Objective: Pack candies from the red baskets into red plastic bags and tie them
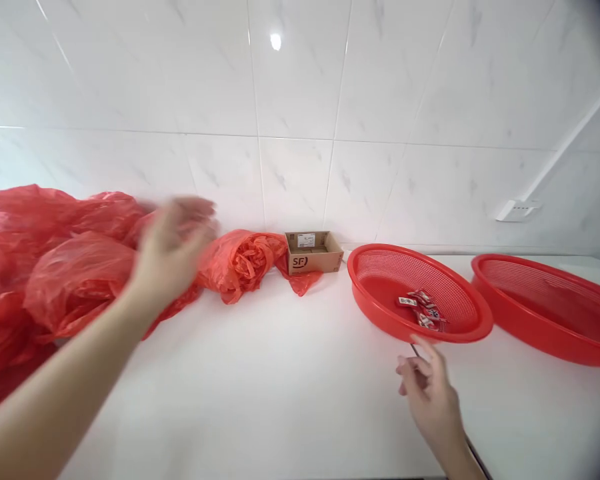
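Note:
My left hand, smeared by motion, is raised in front of a pile of red plastic bags at the left. Its fingers look stretched out and I see nothing in them. My right hand is over the white table, just below the near rim of a red mesh basket. Its index finger points toward that rim while the other fingers bend loosely; no held thing shows. Inside the basket lie several small red-and-white packets. A thin dark line shows on both sides of the right hand; I cannot tell what it is.
A bunched red bag lies next to a small open cardboard box marked SF, near the wall. Another red basket stands at the right, close beside the first. A socket is on the tiled wall behind the white table.

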{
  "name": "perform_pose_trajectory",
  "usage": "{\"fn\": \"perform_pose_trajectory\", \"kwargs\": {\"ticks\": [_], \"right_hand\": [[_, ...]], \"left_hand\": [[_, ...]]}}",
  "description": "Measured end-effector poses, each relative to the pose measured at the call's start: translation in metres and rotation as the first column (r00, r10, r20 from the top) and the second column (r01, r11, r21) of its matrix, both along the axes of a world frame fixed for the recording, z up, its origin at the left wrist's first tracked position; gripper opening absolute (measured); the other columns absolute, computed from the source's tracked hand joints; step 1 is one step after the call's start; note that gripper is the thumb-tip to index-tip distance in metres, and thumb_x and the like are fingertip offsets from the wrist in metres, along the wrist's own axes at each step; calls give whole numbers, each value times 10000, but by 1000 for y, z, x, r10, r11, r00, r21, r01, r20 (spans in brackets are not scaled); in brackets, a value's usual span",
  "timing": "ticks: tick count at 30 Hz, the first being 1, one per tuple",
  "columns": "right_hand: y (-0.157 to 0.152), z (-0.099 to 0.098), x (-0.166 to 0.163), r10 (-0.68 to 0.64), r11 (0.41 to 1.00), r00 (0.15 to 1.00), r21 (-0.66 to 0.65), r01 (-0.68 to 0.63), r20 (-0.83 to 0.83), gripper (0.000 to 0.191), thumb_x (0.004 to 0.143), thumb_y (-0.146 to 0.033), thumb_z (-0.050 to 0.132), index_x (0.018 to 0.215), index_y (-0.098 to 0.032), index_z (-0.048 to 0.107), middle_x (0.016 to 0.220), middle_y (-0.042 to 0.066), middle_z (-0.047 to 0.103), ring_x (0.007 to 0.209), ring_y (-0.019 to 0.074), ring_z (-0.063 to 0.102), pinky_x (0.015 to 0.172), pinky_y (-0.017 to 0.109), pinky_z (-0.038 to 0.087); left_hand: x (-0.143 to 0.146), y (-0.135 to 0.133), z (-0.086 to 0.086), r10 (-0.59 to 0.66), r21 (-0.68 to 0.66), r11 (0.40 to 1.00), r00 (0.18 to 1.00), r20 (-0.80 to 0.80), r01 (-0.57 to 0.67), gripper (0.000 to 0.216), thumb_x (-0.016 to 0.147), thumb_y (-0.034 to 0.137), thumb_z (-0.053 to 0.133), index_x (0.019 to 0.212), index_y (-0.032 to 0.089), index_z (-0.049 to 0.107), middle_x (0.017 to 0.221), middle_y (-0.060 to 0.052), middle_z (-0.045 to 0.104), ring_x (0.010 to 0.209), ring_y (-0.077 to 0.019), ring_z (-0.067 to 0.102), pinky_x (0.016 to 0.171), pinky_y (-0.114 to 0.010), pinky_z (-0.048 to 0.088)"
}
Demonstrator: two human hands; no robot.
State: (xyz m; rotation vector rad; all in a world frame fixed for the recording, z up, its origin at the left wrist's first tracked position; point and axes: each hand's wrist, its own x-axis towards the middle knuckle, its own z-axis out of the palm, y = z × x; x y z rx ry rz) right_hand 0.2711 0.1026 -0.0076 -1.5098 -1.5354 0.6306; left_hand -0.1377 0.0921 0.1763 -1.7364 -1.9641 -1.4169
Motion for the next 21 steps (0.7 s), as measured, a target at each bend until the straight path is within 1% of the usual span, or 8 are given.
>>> {"fn": "perform_pose_trajectory", "kwargs": {"ticks": [2,6,9,11,13,16,19,21], "right_hand": [[-6,-9,-27,218,975,976,-53,-217,6,419,883,-513,491,1208,-250,521,853,24,653,578,148,594,592,277,492],[8,0,-81,536,827,844,-186,-530,-20,270,912,-457,455,1024,-255,595,918,15,634,657,134,587,638,272,496],[33,23,-132,680,727,733,-111,-678,-19,222,907,-398,473,962,-240,620,868,6,642,727,143,610,684,277,502],[54,37,-173,728,685,685,-6,-728,17,197,900,-352,484,929,-231,637,847,6,661,796,159,627,727,287,506],[78,47,-218,723,688,690,61,-724,39,192,903,-303,470,959,-232,640,902,11,683,877,168,634,802,303,502],[111,55,-275,678,724,733,122,-679,53,308,898,-209,459,1180,-241,580,1150,43,650,1085,179,588,950,326,445],[140,56,-305,618,775,785,125,-619,55,503,855,-182,539,1350,-240,472,1337,106,526,1198,244,528,1003,391,397],[154,53,-310,585,805,810,88,-587,43,481,809,-194,612,1285,-216,544,1318,139,519,1155,290,554,978,427,404]], "left_hand": [[-4,19,-20,1,-125,992,996,-84,-12,450,859,362,632,1260,177,545,1291,-122,558,1186,-290,531,983,-522,442],[-18,62,-75,81,-309,941,979,-186,-137,774,695,446,746,1389,261,458,1500,-157,362,1397,-429,247,1098,-660,187],[-32,83,-103,111,-390,902,973,-202,-184,887,638,488,779,1426,338,399,1582,-126,222,1436,-465,94,1070,-736,91],[-42,89,-109,129,-412,889,973,-193,-199,766,744,483,706,1427,333,393,1583,-118,218,1431,-448,143,1062,-728,168],[-51,91,-109,132,-407,891,973,-187,-199,592,865,426,602,1408,278,418,1542,-120,300,1383,-384,301,1058,-650,298],[-61,89,-105,109,-389,903,972,-206,-184,435,915,356,560,1320,210,502,1423,-112,455,1238,-285,492,1016,-536,417],[-66,84,-106,80,-394,903,967,-243,-174,381,913,343,569,1264,197,542,1341,-109,526,1153,-259,555,962,-498,469],[-65,80,-110,61,-403,899,960,-272,-171,376,913,340,569,1258,192,545,1333,-107,532,1151,-258,556,957,-495,474]]}}
